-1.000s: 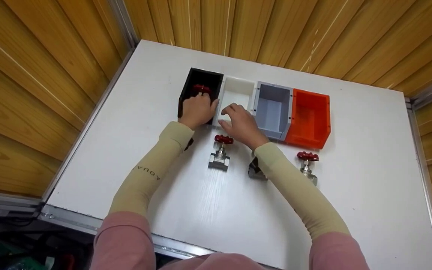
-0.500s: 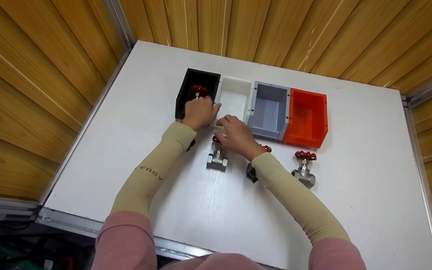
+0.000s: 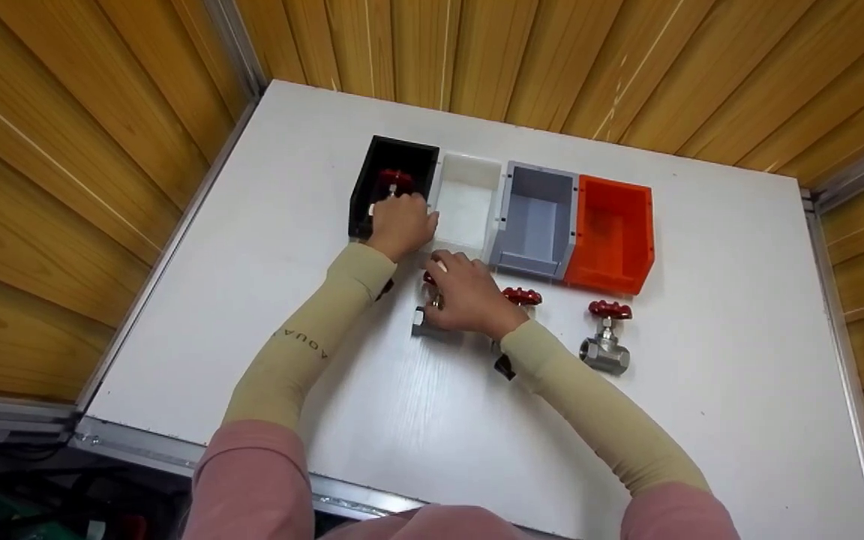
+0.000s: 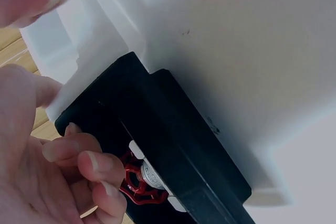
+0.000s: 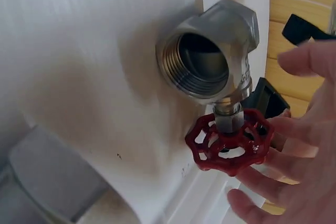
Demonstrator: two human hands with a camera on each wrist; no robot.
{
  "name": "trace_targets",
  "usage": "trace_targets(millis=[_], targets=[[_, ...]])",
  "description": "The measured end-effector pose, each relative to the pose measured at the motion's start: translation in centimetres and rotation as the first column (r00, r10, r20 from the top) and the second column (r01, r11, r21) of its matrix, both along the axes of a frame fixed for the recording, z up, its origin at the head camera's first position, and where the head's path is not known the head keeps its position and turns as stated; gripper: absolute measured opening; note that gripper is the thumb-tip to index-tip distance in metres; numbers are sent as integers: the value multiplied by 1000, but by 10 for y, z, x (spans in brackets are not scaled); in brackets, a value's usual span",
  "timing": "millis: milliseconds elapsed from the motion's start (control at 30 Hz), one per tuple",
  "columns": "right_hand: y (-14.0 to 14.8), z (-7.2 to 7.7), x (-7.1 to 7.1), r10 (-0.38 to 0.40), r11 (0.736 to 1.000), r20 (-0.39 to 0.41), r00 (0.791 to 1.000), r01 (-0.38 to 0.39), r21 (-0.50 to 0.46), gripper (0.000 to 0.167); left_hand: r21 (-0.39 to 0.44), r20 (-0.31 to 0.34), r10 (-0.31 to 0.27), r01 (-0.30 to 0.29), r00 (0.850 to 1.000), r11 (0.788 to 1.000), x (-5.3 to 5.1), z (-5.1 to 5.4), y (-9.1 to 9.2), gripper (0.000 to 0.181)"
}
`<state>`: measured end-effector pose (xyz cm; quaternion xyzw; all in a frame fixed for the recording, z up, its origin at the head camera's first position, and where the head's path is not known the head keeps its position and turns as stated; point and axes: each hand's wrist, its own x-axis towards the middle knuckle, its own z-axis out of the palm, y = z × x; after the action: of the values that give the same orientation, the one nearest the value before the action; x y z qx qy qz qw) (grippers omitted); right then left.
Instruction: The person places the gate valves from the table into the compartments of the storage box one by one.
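In the head view, a gate valve with a red handwheel lies inside the black bin. Over this bin's front is my left hand; the left wrist view shows its fingers loosely curled beside the red handwheel, with nothing visibly gripped. My right hand is at a second gate valve, which stands on the table and is partly covered by the hand. In the right wrist view, fingers reach behind this valve's red handwheel, while the thumb is apart from the metal body.
White, grey and orange bins adjoin the black one in a row. Two more valves stand before them: one partly behind my right wrist, another farther right. Wood-panelled walls border the white table.
My right hand has moved from over the white bin down toward me, to the second valve. The left hand has shifted slightly back from the valve in the black bin.
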<state>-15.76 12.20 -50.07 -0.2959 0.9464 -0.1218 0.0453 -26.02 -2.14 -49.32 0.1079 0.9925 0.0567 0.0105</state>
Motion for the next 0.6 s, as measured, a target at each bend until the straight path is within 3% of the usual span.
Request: trace_targets(millis=[267,600], targets=[[-2,-5,13,60,994,44,997,-63,85,84,-10,16,-13,13,1000,1000,1,1,1,47],[-5,-9,22,85,977,-43,995,-75,200,84,-28,49,-17,18,999,999,0,3,1,47]])
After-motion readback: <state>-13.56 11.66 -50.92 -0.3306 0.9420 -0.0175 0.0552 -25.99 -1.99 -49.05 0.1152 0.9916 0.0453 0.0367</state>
